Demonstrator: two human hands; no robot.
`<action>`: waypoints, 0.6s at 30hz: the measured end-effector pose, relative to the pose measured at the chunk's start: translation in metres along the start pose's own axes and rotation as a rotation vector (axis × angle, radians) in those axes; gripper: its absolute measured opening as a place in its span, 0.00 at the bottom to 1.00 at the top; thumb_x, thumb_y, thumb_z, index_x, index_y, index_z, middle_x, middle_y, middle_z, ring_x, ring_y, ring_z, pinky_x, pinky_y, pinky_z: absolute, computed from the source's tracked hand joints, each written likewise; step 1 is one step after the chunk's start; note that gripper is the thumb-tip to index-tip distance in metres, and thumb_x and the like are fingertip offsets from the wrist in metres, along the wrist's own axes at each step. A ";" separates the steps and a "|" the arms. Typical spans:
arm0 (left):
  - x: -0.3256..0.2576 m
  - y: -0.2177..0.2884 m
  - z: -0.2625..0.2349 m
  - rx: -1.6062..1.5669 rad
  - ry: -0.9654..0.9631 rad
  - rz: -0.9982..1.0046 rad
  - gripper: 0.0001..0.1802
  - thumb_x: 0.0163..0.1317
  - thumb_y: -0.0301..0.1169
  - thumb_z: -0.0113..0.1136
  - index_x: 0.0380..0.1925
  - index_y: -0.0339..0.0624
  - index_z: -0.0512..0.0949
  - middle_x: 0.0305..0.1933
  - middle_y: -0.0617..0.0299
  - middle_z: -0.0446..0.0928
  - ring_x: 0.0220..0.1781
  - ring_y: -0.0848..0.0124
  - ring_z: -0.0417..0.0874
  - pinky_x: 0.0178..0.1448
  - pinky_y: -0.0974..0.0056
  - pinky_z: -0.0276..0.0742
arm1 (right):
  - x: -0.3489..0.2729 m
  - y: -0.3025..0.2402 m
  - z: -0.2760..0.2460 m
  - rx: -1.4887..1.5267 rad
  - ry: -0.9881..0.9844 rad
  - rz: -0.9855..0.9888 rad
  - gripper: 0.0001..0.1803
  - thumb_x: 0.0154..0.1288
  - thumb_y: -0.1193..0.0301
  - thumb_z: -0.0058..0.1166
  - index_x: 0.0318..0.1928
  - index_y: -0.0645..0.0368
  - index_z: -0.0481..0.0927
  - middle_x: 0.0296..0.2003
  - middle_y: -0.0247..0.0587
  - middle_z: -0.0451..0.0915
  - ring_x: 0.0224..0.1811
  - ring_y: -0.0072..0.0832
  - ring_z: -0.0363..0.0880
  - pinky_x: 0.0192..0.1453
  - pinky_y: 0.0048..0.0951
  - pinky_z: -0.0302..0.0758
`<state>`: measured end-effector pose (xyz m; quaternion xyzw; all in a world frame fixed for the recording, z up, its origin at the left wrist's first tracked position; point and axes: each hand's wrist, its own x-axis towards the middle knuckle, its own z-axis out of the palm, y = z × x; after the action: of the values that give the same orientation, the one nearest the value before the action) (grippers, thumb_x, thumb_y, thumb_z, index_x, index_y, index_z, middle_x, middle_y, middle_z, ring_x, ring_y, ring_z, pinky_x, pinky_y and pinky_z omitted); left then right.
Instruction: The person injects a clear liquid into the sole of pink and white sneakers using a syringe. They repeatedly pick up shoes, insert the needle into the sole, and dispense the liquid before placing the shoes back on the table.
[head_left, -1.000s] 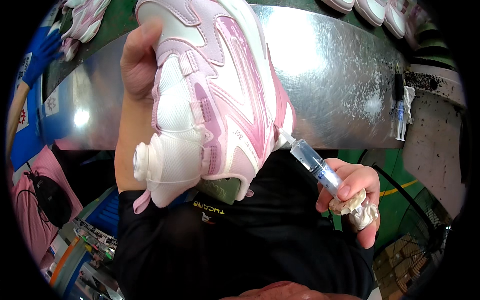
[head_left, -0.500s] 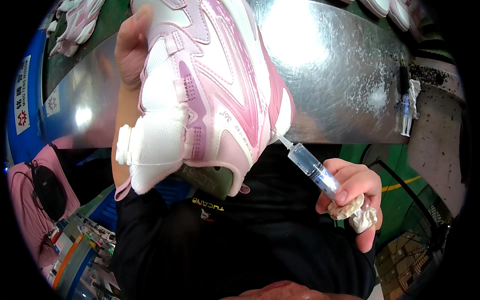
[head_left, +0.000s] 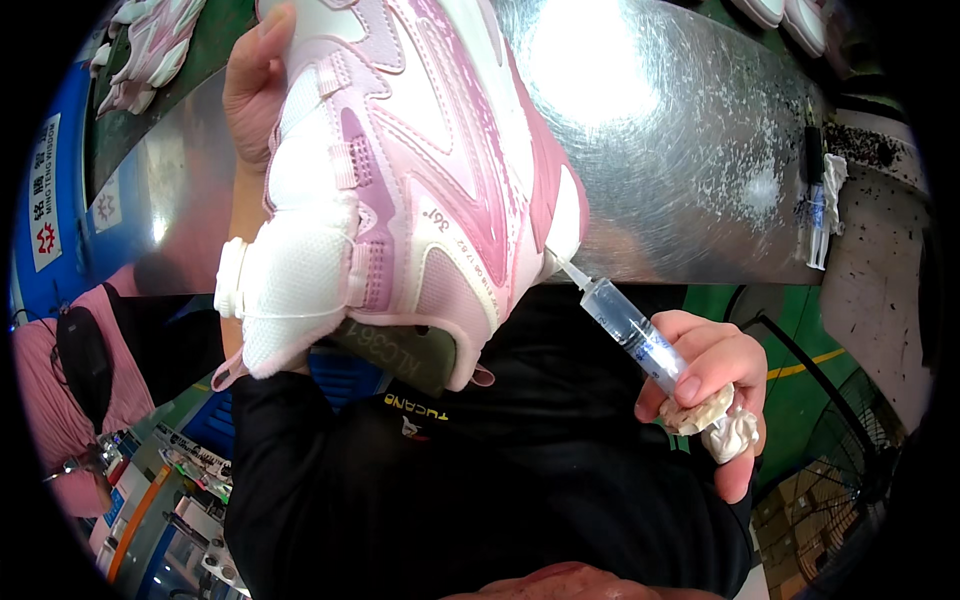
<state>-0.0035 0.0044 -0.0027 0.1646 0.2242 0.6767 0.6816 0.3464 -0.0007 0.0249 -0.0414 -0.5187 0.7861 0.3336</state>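
A pink and white sneaker (head_left: pixel 420 170) is held up in front of me, its heel toward my body and a dark green shoe last (head_left: pixel 395 355) showing in its collar. My left hand (head_left: pixel 258 85) grips the shoe along its left side; part of the hand is hidden behind it. In my right hand (head_left: pixel 715 380) is a clear syringe (head_left: pixel 635 335), fingers wrapped round its lower end. Whitish wrapping (head_left: pixel 730 433) covers the plunger end. The syringe's thin tip touches, or nearly touches, the seam between the upper and the sole near the heel.
Beneath the shoe stretches a shiny metal worktop (head_left: pixel 680 150). Another syringe (head_left: pixel 818 220) and a dark pen-like tool lie at its right edge. More sneakers (head_left: pixel 155 50) rest beyond it. A black fan (head_left: pixel 850 450) stands at lower right. A person in pink (head_left: pixel 70 390) is at left.
The shoe has turned and shifted slightly left, with my left hand moving along. The syringe has moved very slightly right and stays at the heel seam.
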 end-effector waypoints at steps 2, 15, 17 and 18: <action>0.001 0.000 -0.001 -0.008 -0.008 -0.009 0.25 0.59 0.39 0.53 0.52 0.34 0.71 0.50 0.48 0.78 0.50 0.57 0.80 0.57 0.54 0.75 | 0.001 0.001 -0.002 -0.001 -0.007 -0.004 0.42 0.38 0.42 0.71 0.44 0.67 0.78 0.28 0.43 0.82 0.22 0.26 0.72 0.29 0.25 0.59; 0.002 -0.001 -0.002 -0.055 -0.051 -0.072 0.25 0.59 0.40 0.53 0.52 0.34 0.71 0.50 0.47 0.78 0.50 0.57 0.80 0.57 0.54 0.75 | -0.005 0.008 -0.001 -0.120 -0.044 -0.023 0.40 0.43 0.43 0.69 0.45 0.65 0.77 0.31 0.40 0.83 0.23 0.26 0.71 0.29 0.26 0.60; 0.002 -0.002 -0.003 -0.059 -0.058 -0.088 0.25 0.59 0.40 0.53 0.52 0.34 0.71 0.50 0.47 0.78 0.50 0.57 0.80 0.57 0.54 0.75 | -0.006 0.009 -0.001 -0.149 -0.047 -0.043 0.39 0.43 0.44 0.69 0.46 0.64 0.77 0.31 0.39 0.83 0.23 0.26 0.71 0.28 0.26 0.59; 0.002 -0.002 -0.003 -0.062 -0.064 -0.097 0.25 0.59 0.40 0.53 0.52 0.34 0.71 0.50 0.47 0.78 0.50 0.57 0.80 0.57 0.54 0.75 | -0.007 0.010 0.000 -0.152 -0.049 -0.042 0.39 0.43 0.44 0.69 0.46 0.64 0.77 0.31 0.39 0.83 0.23 0.26 0.70 0.28 0.26 0.60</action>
<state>-0.0041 0.0061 -0.0067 0.1541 0.1888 0.6438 0.7253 0.3469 -0.0067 0.0146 -0.0364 -0.5857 0.7381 0.3330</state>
